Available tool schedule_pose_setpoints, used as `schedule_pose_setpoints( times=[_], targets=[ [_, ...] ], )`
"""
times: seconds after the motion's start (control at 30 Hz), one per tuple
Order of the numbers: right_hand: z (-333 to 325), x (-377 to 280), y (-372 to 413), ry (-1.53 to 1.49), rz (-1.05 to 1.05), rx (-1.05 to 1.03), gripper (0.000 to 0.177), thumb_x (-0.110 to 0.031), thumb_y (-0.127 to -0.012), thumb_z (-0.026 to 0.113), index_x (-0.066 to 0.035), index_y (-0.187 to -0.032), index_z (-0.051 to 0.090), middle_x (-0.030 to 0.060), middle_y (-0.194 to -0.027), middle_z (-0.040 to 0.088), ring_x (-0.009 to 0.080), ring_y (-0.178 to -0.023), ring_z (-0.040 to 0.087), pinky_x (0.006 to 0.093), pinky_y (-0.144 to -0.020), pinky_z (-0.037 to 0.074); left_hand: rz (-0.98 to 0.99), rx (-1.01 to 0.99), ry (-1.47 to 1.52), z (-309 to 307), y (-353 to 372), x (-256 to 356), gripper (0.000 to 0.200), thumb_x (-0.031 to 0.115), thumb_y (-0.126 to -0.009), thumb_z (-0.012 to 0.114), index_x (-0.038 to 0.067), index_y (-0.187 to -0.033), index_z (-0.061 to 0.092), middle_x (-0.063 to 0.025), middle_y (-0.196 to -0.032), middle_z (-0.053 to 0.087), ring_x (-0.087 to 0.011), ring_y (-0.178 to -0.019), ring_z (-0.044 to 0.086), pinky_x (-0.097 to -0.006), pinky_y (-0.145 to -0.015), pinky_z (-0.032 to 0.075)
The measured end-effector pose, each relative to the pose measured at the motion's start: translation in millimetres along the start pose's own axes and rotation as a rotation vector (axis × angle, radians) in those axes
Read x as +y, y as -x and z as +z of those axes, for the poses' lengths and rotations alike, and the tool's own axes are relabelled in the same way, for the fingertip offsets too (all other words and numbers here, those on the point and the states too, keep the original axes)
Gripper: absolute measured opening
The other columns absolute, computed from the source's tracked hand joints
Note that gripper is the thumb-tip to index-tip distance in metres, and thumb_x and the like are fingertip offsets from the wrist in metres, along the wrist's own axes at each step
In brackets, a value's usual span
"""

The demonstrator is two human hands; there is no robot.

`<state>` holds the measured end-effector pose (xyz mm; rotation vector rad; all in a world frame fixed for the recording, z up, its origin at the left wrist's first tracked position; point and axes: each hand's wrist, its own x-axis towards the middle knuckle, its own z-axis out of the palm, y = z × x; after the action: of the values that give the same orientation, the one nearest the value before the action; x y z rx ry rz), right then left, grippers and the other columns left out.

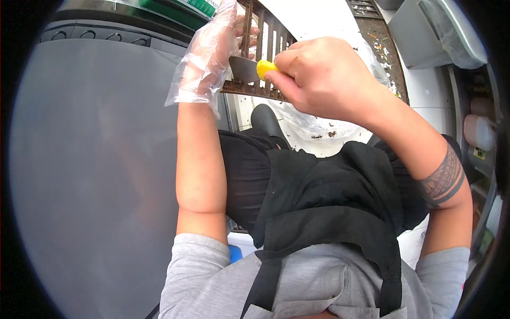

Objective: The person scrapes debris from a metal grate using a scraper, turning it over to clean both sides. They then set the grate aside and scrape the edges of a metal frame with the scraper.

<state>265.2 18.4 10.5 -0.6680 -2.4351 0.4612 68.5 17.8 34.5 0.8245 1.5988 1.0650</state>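
My left hand [208, 61], in a loose clear plastic glove, grips the left end of a rusty metal grate [251, 90] that is held up at a tilt. Some of its fingers show behind the bars. My bare right hand [332, 80] is closed around the yellow handle of a scraper [245, 69]. The scraper's flat metal blade lies against the grate's bars, close to the gloved palm. Most of the handle is hidden inside my fist.
A floor drain channel [383, 50] littered with food scraps runs along the right. Beside it stands a grey plastic bin [419, 40]. Clear plastic sheeting [313, 125] with dark bits lies on the floor. A large grey panel [95, 159] closes off the left.
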Motion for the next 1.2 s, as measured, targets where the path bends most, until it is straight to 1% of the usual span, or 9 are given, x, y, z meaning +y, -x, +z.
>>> schedule_pose_setpoints(
  times=[0.37, 0.43, 0.63, 0.77, 0.83, 0.97, 1.07, 1.13, 1.2],
  targets=[
    [10.2, 6.9, 8.5, -0.348, 0.255, -0.226, 0.035, -0.031, -0.092, 0.066, 0.001, -0.080, 0.073, 0.0213, -0.070, 0.066, 0.0377, -0.065, 0.067, 0.0455, -0.064, 0.054, 0.053, 0.027, -0.035, -18.1, -10.9, -17.7, 0.058, 0.052, -0.103, 0.056, -0.002, -0.121, 0.064, -0.0112, -0.105, 0.071, -0.0189, -0.091, 0.069, -0.0347, -0.075, 0.057],
    [23.4, 11.6, 16.7, -0.620, 0.457, -0.266, 0.035, -0.032, -0.093, 0.068, 0.002, -0.084, 0.075, 0.0217, -0.070, 0.066, 0.0332, -0.063, 0.066, 0.0425, -0.062, 0.052, 0.045, 0.018, -0.090, -18.3, -8.2, -15.9, 0.066, 0.052, -0.105, 0.051, -0.007, -0.136, 0.056, -0.0203, -0.121, 0.069, -0.0299, -0.104, 0.071, -0.0415, -0.086, 0.060],
    [68.2, 9.1, 41.8, -0.783, 0.354, 0.075, 0.028, -0.026, -0.093, 0.071, 0.001, -0.092, 0.075, 0.0205, -0.072, 0.066, 0.0293, -0.061, 0.065, 0.0392, -0.060, 0.051, 0.025, 0.041, -0.075, -12.5, -4.1, -12.8, 0.063, 0.050, -0.107, 0.050, -0.005, -0.138, 0.056, -0.0202, -0.122, 0.069, -0.0308, -0.107, 0.070, -0.0420, -0.085, 0.060],
    [84.8, 10.3, 47.4, -0.748, 0.288, 0.121, 0.024, -0.023, -0.093, 0.072, 0.001, -0.094, 0.075, 0.0187, -0.074, 0.068, 0.0291, -0.063, 0.066, 0.0372, -0.059, 0.051, 0.033, 0.037, -0.079, -16.3, -7.5, -15.5, 0.063, 0.050, -0.107, 0.049, -0.004, -0.139, 0.056, -0.0206, -0.122, 0.069, -0.0312, -0.107, 0.070, -0.0417, -0.085, 0.060],
    [88.9, 8.2, 48.1, -0.738, 0.260, 0.174, 0.020, -0.015, -0.094, 0.074, 0.004, -0.100, 0.076, 0.0130, -0.075, 0.071, 0.0160, -0.063, 0.064, 0.0293, -0.062, 0.052, 0.001, 0.050, -0.043, -14.2, -7.0, -14.6, 0.063, 0.050, -0.107, 0.048, -0.004, -0.138, 0.056, -0.0198, -0.122, 0.069, -0.0301, -0.106, 0.070, -0.0413, -0.085, 0.060],
    [92.9, 2.6, 37.4, -0.751, 0.203, 0.222, 0.020, -0.015, -0.094, 0.074, 0.004, -0.101, 0.075, 0.0126, -0.076, 0.071, 0.0171, -0.064, 0.064, 0.0295, -0.062, 0.052, 0.029, 0.019, -0.077, -12.0, -2.3, -13.0, 0.061, 0.050, -0.107, 0.048, -0.003, -0.138, 0.056, -0.0183, -0.120, 0.070, -0.0283, -0.105, 0.070, -0.0407, -0.084, 0.060],
    [93.3, 4.4, 32.8, -0.760, 0.162, 0.276, 0.025, -0.025, -0.093, 0.073, -0.001, -0.095, 0.077, 0.0164, -0.075, 0.069, 0.0280, -0.063, 0.066, 0.0345, -0.059, 0.051, 0.015, 0.013, -0.035, -17.5, -7.4, -16.1, 0.061, 0.050, -0.108, 0.047, -0.003, -0.138, 0.056, -0.0173, -0.121, 0.069, -0.0271, -0.105, 0.069, -0.0405, -0.084, 0.060],
    [90.1, 4.9, 32.8, -0.857, 0.238, 0.128, 0.020, -0.017, -0.095, 0.073, 0.003, -0.099, 0.075, 0.0070, -0.074, 0.069, 0.0087, -0.063, 0.058, 0.0279, -0.059, 0.048, 0.024, -0.003, -0.041, -18.4, -6.4, -15.6, 0.063, 0.051, -0.108, 0.046, -0.003, -0.139, 0.055, -0.0179, -0.124, 0.069, -0.0274, -0.108, 0.069, -0.0402, -0.086, 0.059],
    [84.4, 0.7, 31.8, -0.978, 0.341, 0.054, 0.022, -0.020, -0.096, 0.072, 0.002, -0.097, 0.076, 0.0047, -0.071, 0.067, 0.0066, -0.063, 0.055, 0.0271, -0.057, 0.045, 0.026, -0.014, -0.056, -15.8, -6.2, -13.4, 0.064, 0.052, -0.108, 0.045, -0.003, -0.139, 0.055, -0.0184, -0.126, 0.068, -0.0279, -0.109, 0.068, -0.0406, -0.087, 0.059]
  ],
)
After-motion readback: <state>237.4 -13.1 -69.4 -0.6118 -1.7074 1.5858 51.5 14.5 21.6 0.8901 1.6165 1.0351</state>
